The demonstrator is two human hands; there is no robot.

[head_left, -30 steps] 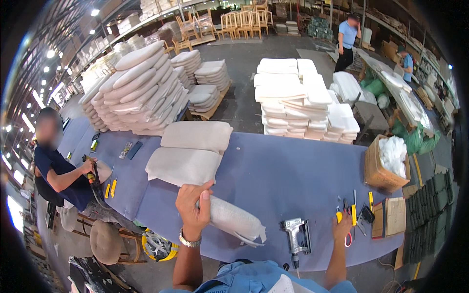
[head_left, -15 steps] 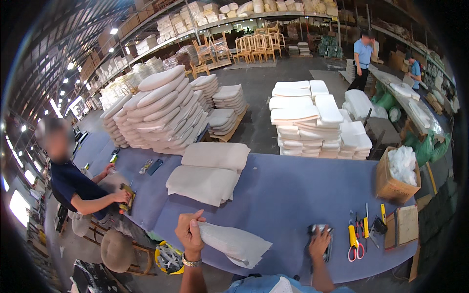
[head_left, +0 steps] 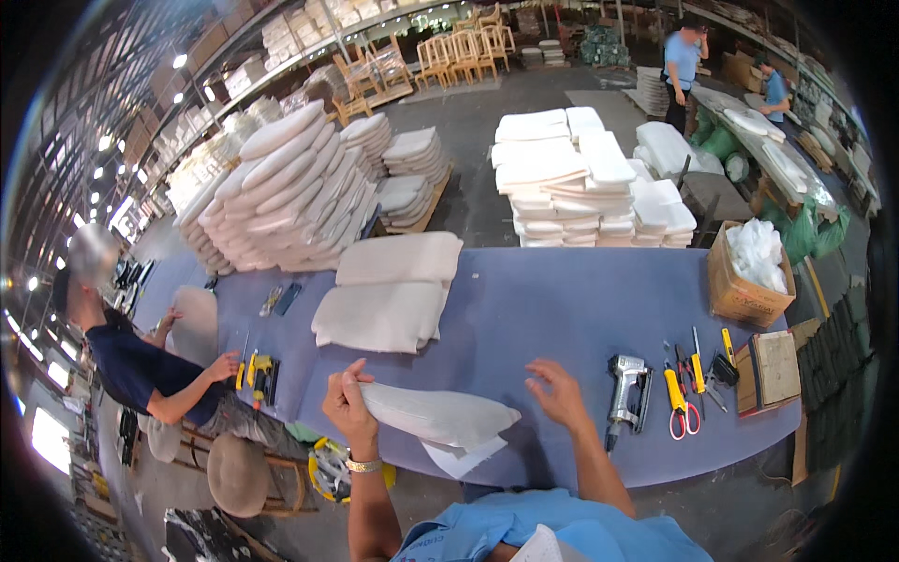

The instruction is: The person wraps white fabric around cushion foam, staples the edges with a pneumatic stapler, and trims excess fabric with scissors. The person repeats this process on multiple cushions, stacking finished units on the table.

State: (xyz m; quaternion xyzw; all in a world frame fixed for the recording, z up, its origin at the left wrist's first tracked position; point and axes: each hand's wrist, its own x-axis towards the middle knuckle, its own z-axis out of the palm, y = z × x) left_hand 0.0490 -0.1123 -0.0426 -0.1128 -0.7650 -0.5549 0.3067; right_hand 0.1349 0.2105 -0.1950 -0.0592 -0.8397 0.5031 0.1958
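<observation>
My left hand (head_left: 348, 405), a watch at its wrist, grips one end of a pale fabric-covered pad (head_left: 435, 412) tilted above the near table edge. A loose flap of white cloth (head_left: 465, 456) hangs below it. On the other side of the pad is my right hand (head_left: 562, 393), with fingers spread and nothing in them. A silver staple gun (head_left: 627, 398) lies on the table to its right. Beyond my left hand, two pale covered cushions (head_left: 379, 314) rest side by side on the blue table (head_left: 534, 309).
Red-handled scissors (head_left: 681, 412), a yellow screwdriver (head_left: 697, 365) and other tools lie at the right, by a carton (head_left: 747, 290) of white stuffing. Stacks of cushions (head_left: 281, 201) and white foam pads (head_left: 562, 178) stand beyond. A co-worker (head_left: 154, 365) handles a pad at the left.
My right hand has let go of the staple gun and moved left towards the pad. The pad has turned slightly in my left hand. The co-worker has put down a yellow tool.
</observation>
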